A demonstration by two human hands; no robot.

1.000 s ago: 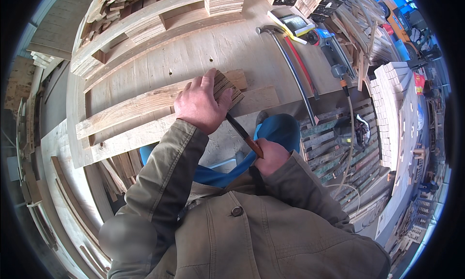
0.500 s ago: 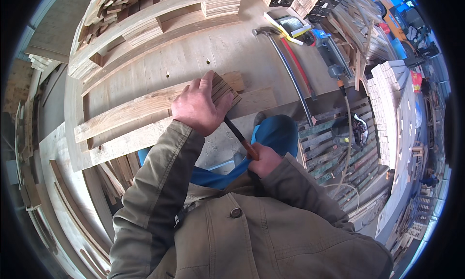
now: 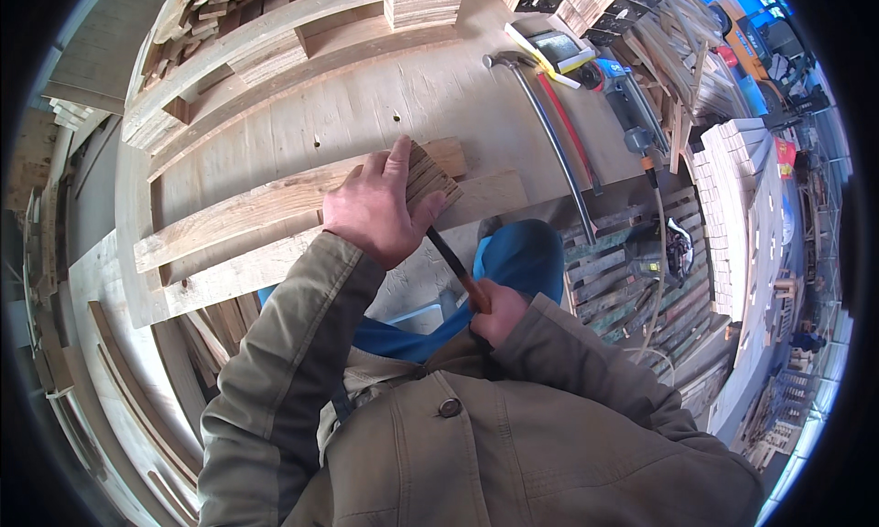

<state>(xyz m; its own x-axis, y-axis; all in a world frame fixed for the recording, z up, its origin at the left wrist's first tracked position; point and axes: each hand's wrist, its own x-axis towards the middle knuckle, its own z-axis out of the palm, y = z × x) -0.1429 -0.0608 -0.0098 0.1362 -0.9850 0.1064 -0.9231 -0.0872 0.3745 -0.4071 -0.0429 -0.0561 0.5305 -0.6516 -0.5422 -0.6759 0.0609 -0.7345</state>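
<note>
My left hand is closed on a layered wooden block, which stands over two long boards on the bench. The thumb presses its near side and the fingers lie over its far side. The farther board runs under that hand; the nearer board lies along the front edge. My right hand grips the brown handle of a black-shafted tool close to my body. The tool's far end is hidden behind the block and my left thumb, so its kind cannot be told.
A frame of boards and blocks lies across the far side of the bench. At the right are a long-handled hammer, a red bar and a corded or hosed power tool. Slatted wood sits lower right.
The view has shifted slightly. Both hands keep their hold on the block and the tool, with hardly any movement between them.
</note>
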